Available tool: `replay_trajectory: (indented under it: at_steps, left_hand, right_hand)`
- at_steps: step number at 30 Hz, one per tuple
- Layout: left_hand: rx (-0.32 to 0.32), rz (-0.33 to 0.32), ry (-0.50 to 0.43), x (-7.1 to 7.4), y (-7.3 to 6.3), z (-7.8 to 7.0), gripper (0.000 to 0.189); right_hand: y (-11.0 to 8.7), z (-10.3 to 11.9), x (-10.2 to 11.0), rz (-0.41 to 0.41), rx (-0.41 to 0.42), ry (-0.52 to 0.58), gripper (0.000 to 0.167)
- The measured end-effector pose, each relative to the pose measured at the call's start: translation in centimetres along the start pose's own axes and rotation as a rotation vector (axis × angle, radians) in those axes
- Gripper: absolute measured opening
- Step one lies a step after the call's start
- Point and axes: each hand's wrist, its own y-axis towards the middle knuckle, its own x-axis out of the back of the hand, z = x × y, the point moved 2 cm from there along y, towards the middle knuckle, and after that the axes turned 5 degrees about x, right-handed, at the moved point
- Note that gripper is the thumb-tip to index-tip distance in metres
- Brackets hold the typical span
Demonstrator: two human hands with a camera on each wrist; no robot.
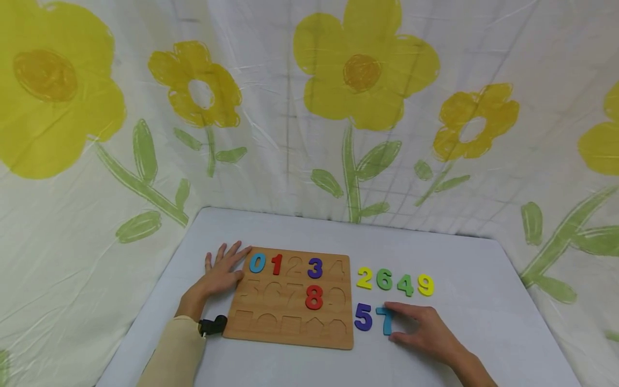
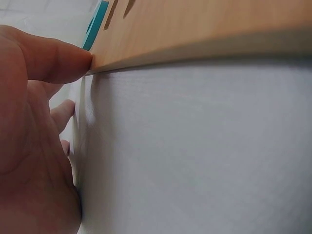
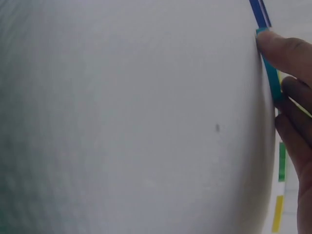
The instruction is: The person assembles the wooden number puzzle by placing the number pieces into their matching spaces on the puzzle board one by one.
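My left hand (image 1: 223, 275) lies at the left edge of a wooden number puzzle board (image 1: 271, 339), fingers spread, its thumb touching the board's edge in the left wrist view. A blue 0 (image 1: 257, 263), red 1 (image 1: 276, 264), purple 3 (image 1: 315, 267) and red 8 (image 1: 314, 297) sit on the board; its other recesses show bare wood. Right of the board, my right hand (image 1: 430, 333) pinches a blue number 7 (image 1: 387, 321) between thumb and fingers at its two ends. The right wrist view shows the 7 (image 3: 271, 78) edge-on, low against the table.
Beside the 7 lies a purple 5 (image 1: 363, 317). Behind them stand in a row a yellow 2 (image 1: 365, 278), green 6 (image 1: 384, 279), green 4 (image 1: 405, 285) and yellow 9 (image 1: 426, 285). The white table (image 1: 464, 269) meets a flowered curtain (image 1: 271, 161) at the back.
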Motion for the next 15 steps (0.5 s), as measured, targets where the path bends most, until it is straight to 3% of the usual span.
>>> replay_trajectory:
  at_steps: [11, 15]
  left_hand:
    - [-0.039, -0.028, -0.043, -0.2, 0.09, 0.78, 0.073]
    - [-0.032, -0.019, -0.037, -0.13, 0.09, 0.53, 0.072]
  right_hand:
    - [0.02, 0.44, -0.11, -0.026, -0.008, -0.014, 0.059]
    - [-0.35, 0.85, -0.03, -0.083, -0.013, -0.027, 0.058]
